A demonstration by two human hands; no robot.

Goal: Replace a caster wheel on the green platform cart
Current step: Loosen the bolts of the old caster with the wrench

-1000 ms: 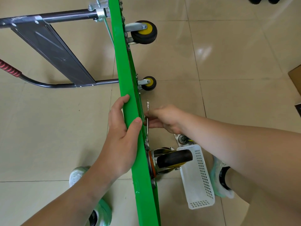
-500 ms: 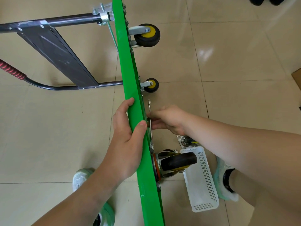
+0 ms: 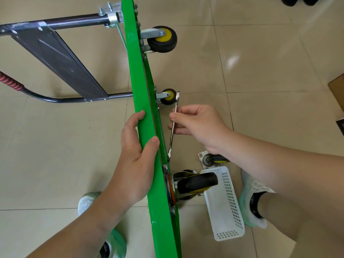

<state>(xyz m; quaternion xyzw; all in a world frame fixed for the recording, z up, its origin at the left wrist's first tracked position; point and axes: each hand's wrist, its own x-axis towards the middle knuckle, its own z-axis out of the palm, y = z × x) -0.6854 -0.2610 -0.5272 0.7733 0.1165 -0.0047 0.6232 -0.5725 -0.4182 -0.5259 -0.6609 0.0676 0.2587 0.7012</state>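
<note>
Near right hand [image 3: 199, 127], caster wheel [image 3: 197, 182].

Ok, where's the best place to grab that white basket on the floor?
Probably pinch the basket's right long rim, coming from the right. It seems to lie open side up, and the mounted caster overhangs its far left corner.

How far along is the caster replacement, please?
A loose caster lies beside the white basket; a mounted caster sits on the green deck. The left hand grips the deck, the right hand holds a wrench near its plate. Probably left: finishing the fastening, righting the cart.
</note>
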